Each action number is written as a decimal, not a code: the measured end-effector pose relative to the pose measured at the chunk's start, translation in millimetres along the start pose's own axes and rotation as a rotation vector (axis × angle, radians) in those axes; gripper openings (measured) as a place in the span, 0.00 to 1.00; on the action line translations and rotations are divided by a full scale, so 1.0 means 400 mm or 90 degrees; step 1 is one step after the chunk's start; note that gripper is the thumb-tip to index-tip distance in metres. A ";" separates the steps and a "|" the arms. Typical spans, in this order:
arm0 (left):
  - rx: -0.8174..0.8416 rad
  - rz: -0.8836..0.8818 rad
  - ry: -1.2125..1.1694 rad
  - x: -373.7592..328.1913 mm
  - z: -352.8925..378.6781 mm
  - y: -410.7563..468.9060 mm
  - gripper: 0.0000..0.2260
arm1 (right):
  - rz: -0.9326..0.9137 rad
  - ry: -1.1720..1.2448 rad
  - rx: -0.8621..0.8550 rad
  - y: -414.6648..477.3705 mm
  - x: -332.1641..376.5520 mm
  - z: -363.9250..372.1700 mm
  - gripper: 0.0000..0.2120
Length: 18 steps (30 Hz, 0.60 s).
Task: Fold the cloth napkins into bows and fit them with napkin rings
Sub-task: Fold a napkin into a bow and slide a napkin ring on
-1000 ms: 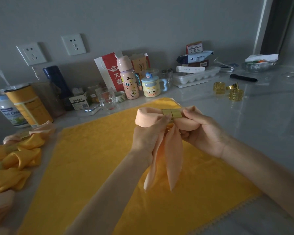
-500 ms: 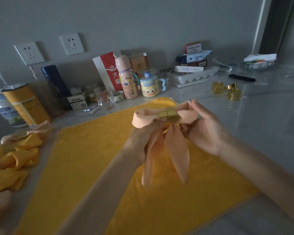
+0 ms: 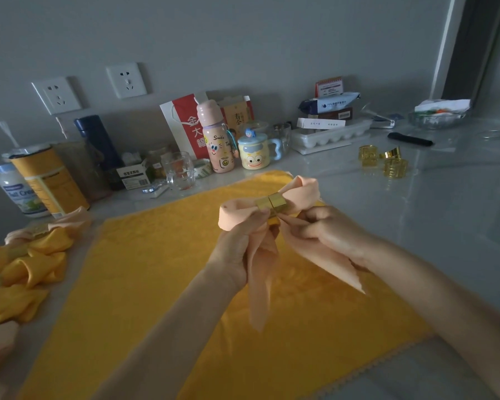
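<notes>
While it was held up off the yellow mat [image 3: 156,284], peach napkin [image 3: 302,189]: already a bow, loops spread either side of the centre, two tails hanging free, probably lifted so they could fall straight.
Napkin ring [image 3: 272,202]: gold, cinched round the bow's middle; it looked seated.
Left hand [image 3: 234,249]: fingers curled round the left tail just under the ring, steadying the bow.
Right hand [image 3: 324,229]: fingertips pinched fabric just below the ring, right tail draped across it, seemingly to tidy the gather.
Finished bows [image 3: 26,264]: piled left of the mat, likely to keep the work area free.
Spare rings [image 3: 387,163]: grouped on the counter [image 3: 416,226], well apart at the right, presumably for later napkins.
</notes>
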<state>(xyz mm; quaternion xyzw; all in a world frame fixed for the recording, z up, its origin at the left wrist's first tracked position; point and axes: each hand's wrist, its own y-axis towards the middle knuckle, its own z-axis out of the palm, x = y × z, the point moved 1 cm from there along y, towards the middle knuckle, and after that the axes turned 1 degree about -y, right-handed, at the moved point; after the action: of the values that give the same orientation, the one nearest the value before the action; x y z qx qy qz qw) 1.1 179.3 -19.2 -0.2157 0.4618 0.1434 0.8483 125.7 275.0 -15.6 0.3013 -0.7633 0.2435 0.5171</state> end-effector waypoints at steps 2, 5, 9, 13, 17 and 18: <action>0.003 0.025 -0.002 0.004 0.001 0.001 0.28 | 0.010 -0.017 -0.002 0.001 -0.004 -0.003 0.07; 0.017 0.072 0.000 0.000 0.002 0.003 0.26 | -0.018 0.023 0.022 0.002 -0.011 0.003 0.08; 0.014 0.073 0.044 0.002 0.025 0.023 0.23 | -0.014 0.291 0.105 0.024 -0.020 -0.011 0.24; -0.004 0.025 0.132 -0.012 0.078 0.095 0.19 | 0.073 0.321 -0.005 0.110 -0.045 -0.060 0.26; -0.116 -0.049 0.190 -0.030 0.134 0.182 0.13 | 0.110 0.302 -0.127 0.184 -0.057 -0.125 0.18; -0.132 -0.049 0.198 -0.033 0.148 0.211 0.15 | 0.094 0.292 -0.139 0.198 -0.059 -0.143 0.13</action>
<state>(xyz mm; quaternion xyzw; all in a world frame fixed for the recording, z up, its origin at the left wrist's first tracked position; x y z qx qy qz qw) -0.6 281.3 0.5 -0.3392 0.5618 0.1223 0.7446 112.8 374.4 -22.7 0.1240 -0.6676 0.2586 0.6871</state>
